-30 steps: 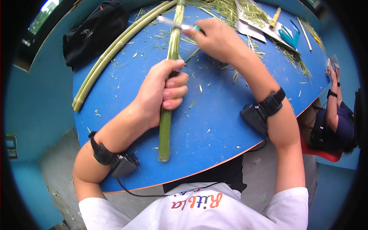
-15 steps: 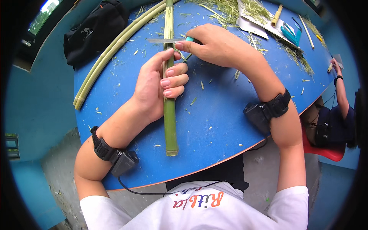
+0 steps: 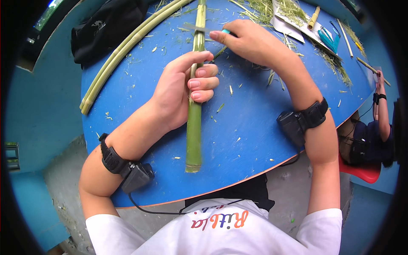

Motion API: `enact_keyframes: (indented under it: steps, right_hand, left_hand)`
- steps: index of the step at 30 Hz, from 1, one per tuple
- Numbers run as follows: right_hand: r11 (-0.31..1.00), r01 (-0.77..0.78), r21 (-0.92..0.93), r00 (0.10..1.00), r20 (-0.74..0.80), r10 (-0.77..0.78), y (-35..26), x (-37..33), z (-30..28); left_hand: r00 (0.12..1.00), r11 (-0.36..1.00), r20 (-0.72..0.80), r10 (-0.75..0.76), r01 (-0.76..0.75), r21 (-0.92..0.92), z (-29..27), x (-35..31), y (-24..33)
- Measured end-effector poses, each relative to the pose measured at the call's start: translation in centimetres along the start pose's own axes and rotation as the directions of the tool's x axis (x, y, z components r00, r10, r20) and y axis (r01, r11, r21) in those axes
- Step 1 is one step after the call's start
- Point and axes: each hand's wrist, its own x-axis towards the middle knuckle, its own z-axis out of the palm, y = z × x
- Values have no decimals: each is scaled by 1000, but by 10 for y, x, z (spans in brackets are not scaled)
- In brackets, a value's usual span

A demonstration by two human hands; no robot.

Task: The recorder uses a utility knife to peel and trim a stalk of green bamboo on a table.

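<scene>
A green bamboo pole [image 3: 194,136] lies lengthwise in front of me on the blue table [image 3: 250,123]. Its near end is green, while its far part is shaved pale. My left hand [image 3: 180,87] wraps round the pole about midway, thumb on top. Beyond it, my right hand [image 3: 253,42] grips the teal handle of a knife [image 3: 204,29]. The thin blade crosses the shaved part of the pole and is smeared by motion; whether it is cutting in I cannot tell.
Two long pale bamboo poles [image 3: 123,52] curve along the left, near a black bag [image 3: 108,29]. At the far right lie green shavings [image 3: 293,10], a short bamboo piece [image 3: 313,18] and teal-handled pruners [image 3: 329,39]. A co-worker's hand [image 3: 379,76] holds a thin stick [image 3: 366,65].
The knife and my right hand have moved farther away along the pole. My left hand and the pole have shifted slightly right. The co-worker's hand now holds the stick at a different angle.
</scene>
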Motion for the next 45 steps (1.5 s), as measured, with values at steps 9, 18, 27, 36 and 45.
enact_keyframes:
  steps: [9, 18, 27, 36, 45]
  right_hand:
    - [945, -134, -298, 968, -243, 61, -2, 1, -46]
    - [978, -34, -207, 999, 8, 36, -33, -14, -57]
    - [995, 97, -29, 993, 72, -95, -28, -3, -5]
    - [995, -78, -64, 997, -14, 77, -15, 13, -2]
    - [998, 49, -30, 998, -45, -50, -16, 9, 12]
  left_hand:
    - [998, 993, 51, -23, 17, 117, 5, 0, 0]
    - [998, 998, 65, -21, 17, 55, 5, 4, 4]
    - [998, 1000, -56, 7, -8, -12, 8, -13, 9]
    - [997, 994, -78, -26, 35, 108, 3, -23, 18]
    - [998, 997, -61, -6, 11, 70, -8, -15, 7]
